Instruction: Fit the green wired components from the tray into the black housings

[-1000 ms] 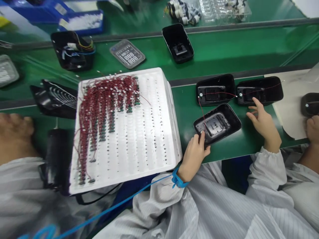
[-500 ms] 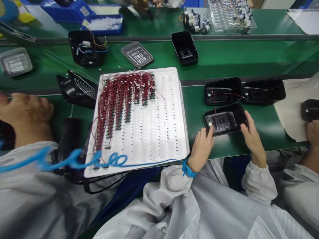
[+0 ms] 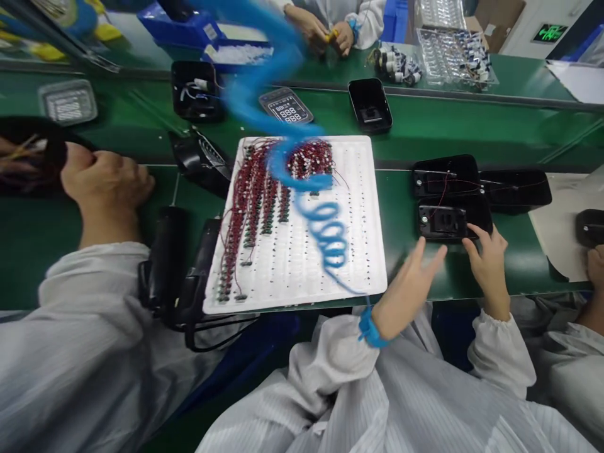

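My left hand (image 3: 410, 286), with a blue wrist strap, hovers blurred in front of a black plastic housing (image 3: 443, 223); its fingers are spread and hold nothing. At the housing's right front corner, my right hand (image 3: 486, 264) has its thumb and index finger apart, the fingertips against the edge. A silver round piece shows at the housing's left end, and a thin red wire runs up from it. Two more black housings (image 3: 446, 171) (image 3: 518, 189) lie just behind. Left of my left hand is a white tray (image 3: 330, 277) with rows of red-wired small parts (image 3: 257, 195).
A blurred blue coiled cord (image 3: 287, 151) hangs across the tray. Black tool handles (image 3: 170, 251) lie left of it. Another person's hand (image 3: 108, 182) is at the left, and a co-worker's hand (image 3: 597, 267) at the right edge. Display panels (image 3: 287, 108) and housings lie behind.
My left hand has let go of the housing and drawn back toward me. The housing has shifted slightly against those behind it. The view has moved, and the blue cord has swung up over the tray.
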Motion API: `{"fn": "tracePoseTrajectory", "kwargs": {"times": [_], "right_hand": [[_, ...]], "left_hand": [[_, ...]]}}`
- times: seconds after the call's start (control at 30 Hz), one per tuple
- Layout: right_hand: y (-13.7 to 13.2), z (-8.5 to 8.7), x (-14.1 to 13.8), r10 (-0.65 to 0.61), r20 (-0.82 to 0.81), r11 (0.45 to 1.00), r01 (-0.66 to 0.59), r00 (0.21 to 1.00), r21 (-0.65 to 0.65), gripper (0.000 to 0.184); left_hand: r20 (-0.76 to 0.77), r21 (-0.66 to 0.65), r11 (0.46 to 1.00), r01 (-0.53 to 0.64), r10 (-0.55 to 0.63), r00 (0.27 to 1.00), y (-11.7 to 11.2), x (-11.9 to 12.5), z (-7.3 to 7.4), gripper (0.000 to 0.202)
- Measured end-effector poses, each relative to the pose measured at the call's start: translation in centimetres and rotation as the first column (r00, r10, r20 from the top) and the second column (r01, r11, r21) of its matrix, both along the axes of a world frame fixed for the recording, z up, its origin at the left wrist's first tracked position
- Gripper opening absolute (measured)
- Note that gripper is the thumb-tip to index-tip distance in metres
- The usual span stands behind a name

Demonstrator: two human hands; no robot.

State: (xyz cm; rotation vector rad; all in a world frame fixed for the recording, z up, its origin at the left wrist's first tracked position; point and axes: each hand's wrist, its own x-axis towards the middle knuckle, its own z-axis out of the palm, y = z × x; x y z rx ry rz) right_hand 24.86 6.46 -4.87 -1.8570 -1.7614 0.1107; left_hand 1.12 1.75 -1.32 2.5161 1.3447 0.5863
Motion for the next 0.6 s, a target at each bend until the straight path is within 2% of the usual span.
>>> {"fn": "tracePoseTrajectory", "kwargs": {"times": [0.07,0.1,0.13,0.17,0.2,0.23,0.27,0.33,0.4,0.47,0.53,0.6], "right_hand": [[-0.5,0.5,0.0,-0.031,0.101,0.996,0.022,0.994,0.086,0.056],[-0.5,0.9,0.1,-0.052,0.137,0.991,0.035,0.989,0.128,0.055],[-0.4,1.5,0.2,-0.067,0.163,0.985,0.039,0.984,0.17,0.054],[-0.2,2.2,0.3,-0.068,0.186,0.978,0.029,0.98,0.207,0.052],[0.4,3.1,0.3,-0.059,0.209,0.971,0.008,0.976,0.239,0.051],[1.1,4.2,0.1,-0.042,0.234,0.964,-0.022,0.971,0.263,0.049],[1.9,5.3,-0.2,-0.02,0.263,0.959,-0.056,0.965,0.277,0.049],[4.1,7.9,-1.5,0.039,0.327,0.954,-0.132,0.944,0.268,0.048],[6.9,10.5,-3.5,0.128,0.383,0.957,-0.216,0.915,0.195,0.045],[10.6,12.5,-5.9,0.243,0.408,0.951,-0.3,0.88,0.079,0.041],[15.5,13.6,-8.4,0.356,0.413,0.926,-0.377,0.838,-0.032,0.038],[21.5,13.6,-11.0,0.447,0.429,0.892,-0.424,0.785,-0.155,0.041]], "left_hand": [[0.136,0.042,0.996,0.079,-0.084,0.987,-2.1,-3.5,2.4,0.057],[0.218,0.076,0.996,0.056,-0.071,0.973,-2.8,-5.7,3.5,0.053],[0.27,0.105,0.994,-0.02,-0.009,0.963,-3.2,-8.1,4.5,0.05],[0.302,0.139,0.976,-0.171,0.122,0.946,-3.2,-10.6,5.2,0.048],[0.298,0.199,0.928,-0.314,0.248,0.922,-2.8,-13.1,5.6,0.044],[0.257,0.261,0.879,-0.4,0.336,0.906,-2.1,-15.6,5.6,0.041],[0.205,0.298,0.844,-0.446,0.399,0.894,-1.1,-17.9,5.4,0.036],[0.09,0.288,0.809,-0.513,0.51,0.855,1.1,-21.4,4.1,0.037],[-0.045,0.257,0.78,-0.57,0.599,0.8,3.0,-23.2,2.7,0.042],[-0.163,0.241,0.766,-0.596,0.637,0.753,3.9,-23.5,1.8,0.041],[-0.232,0.24,0.775,-0.585,0.631,0.74,3.8,-23.2,1.5,0.039],[-0.223,0.259,0.776,-0.575,0.627,0.746,3.3,-22.8,1.6,0.034]]}}
